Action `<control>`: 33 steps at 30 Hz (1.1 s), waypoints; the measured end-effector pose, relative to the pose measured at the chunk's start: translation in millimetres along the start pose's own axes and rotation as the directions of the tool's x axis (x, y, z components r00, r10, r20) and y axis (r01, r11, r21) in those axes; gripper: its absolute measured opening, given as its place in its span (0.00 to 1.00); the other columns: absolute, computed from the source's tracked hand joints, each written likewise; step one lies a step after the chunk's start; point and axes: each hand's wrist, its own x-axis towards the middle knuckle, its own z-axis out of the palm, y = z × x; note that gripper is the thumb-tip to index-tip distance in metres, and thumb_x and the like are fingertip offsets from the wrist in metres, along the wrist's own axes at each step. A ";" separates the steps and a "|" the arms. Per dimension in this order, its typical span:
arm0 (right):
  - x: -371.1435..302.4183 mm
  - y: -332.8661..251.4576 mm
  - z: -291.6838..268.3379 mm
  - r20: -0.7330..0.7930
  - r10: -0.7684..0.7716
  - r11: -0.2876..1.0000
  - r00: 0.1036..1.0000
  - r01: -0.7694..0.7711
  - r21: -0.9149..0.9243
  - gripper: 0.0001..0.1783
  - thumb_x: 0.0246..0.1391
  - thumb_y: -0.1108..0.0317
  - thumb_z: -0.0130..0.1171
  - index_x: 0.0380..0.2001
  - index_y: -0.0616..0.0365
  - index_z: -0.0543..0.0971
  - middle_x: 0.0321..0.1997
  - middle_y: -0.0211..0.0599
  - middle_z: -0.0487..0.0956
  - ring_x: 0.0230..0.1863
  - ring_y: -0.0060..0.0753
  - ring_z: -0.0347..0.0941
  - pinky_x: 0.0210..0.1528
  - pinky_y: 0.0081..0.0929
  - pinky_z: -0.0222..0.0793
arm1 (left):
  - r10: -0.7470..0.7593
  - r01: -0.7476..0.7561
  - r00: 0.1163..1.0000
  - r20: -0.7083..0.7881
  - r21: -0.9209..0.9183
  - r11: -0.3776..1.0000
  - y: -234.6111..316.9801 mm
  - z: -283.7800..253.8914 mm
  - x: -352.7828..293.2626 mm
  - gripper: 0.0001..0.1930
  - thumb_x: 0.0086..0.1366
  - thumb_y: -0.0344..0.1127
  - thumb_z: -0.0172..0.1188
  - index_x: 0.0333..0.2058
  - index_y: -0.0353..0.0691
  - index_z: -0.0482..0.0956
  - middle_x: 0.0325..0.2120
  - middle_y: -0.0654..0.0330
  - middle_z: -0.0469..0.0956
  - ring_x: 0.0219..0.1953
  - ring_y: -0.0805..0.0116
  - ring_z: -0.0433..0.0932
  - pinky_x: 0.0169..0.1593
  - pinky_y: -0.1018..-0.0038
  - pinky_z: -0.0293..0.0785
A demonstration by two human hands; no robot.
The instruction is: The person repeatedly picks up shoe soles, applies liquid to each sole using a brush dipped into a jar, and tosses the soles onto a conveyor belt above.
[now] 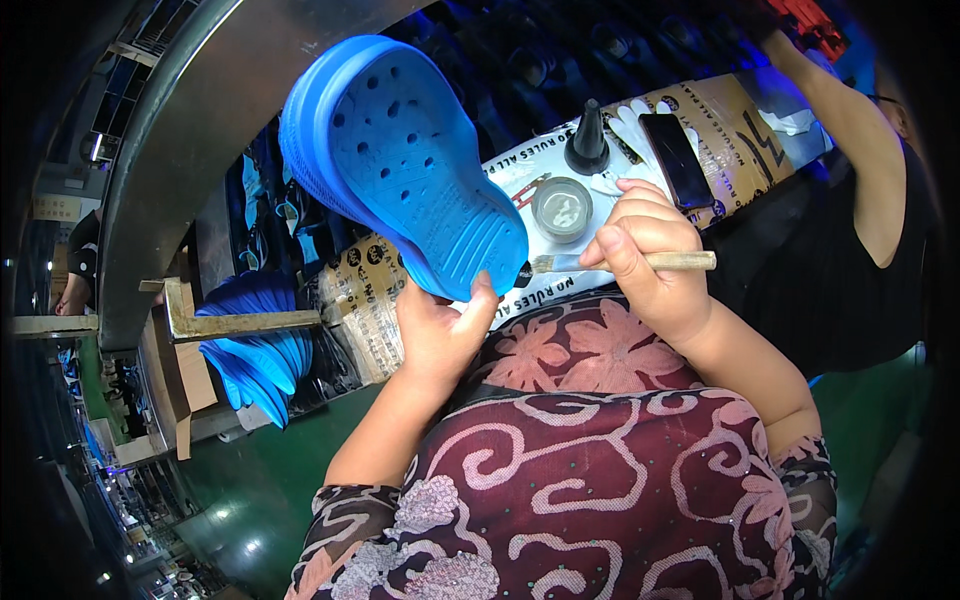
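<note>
A blue foam clog (410,170) with holes in its toe part tilts up in front of me. My left hand (445,325) is closed on its heel end, thumb on the near face. My right hand (650,260) pinches a brush (685,261) with a pale wooden handle. The bristle end points left and lies close beside the clog's heel; whether it touches, I cannot tell. Just beyond the brush stands a small round jar (562,212) with whitish material inside. Behind that is a black cone-shaped object (588,145), and a small red-handled tool (530,190) lies left of the jar.
A phone (675,160) and white gloves (632,130) rest on the taped cardboard surface (715,120). Several blue clog pieces (260,350) are stacked at left by a wooden bar (250,322). A curved metal frame (165,150) rises there. Another person (850,240) works at right.
</note>
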 end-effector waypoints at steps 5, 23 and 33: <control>-5.1 -1.5 6.8 0.066 -0.050 0.997 0.997 0.054 -0.055 0.14 0.52 0.64 0.60 0.15 0.55 0.79 0.16 0.31 0.72 0.23 0.35 0.69 0.48 0.34 0.63 | 0.076 -0.078 0.996 -0.046 -0.028 0.997 -12.7 6.7 -2.9 0.14 0.54 0.24 0.60 0.41 0.30 0.74 0.32 0.55 0.80 0.33 0.71 0.79 0.39 0.75 0.74; -9.9 -6.0 0.6 0.045 0.083 0.993 0.996 -0.086 0.077 0.17 0.58 0.65 0.53 0.16 0.55 0.79 0.19 0.31 0.77 0.25 0.33 0.71 0.52 0.38 0.62 | 0.347 -0.350 0.931 -0.115 -0.001 0.937 -7.8 10.2 -3.2 0.12 0.52 0.20 0.59 0.38 0.30 0.75 0.36 0.54 0.77 0.37 0.67 0.77 0.42 0.74 0.73; -7.3 -5.9 -2.6 0.061 -0.084 0.985 0.995 0.092 -0.145 0.12 0.51 0.66 0.59 0.15 0.54 0.78 0.16 0.31 0.71 0.23 0.36 0.69 0.50 0.37 0.63 | 0.504 -0.500 0.864 -0.005 0.119 0.858 0.9 9.5 7.3 0.14 0.53 0.22 0.59 0.41 0.31 0.77 0.38 0.52 0.78 0.39 0.58 0.79 0.44 0.68 0.73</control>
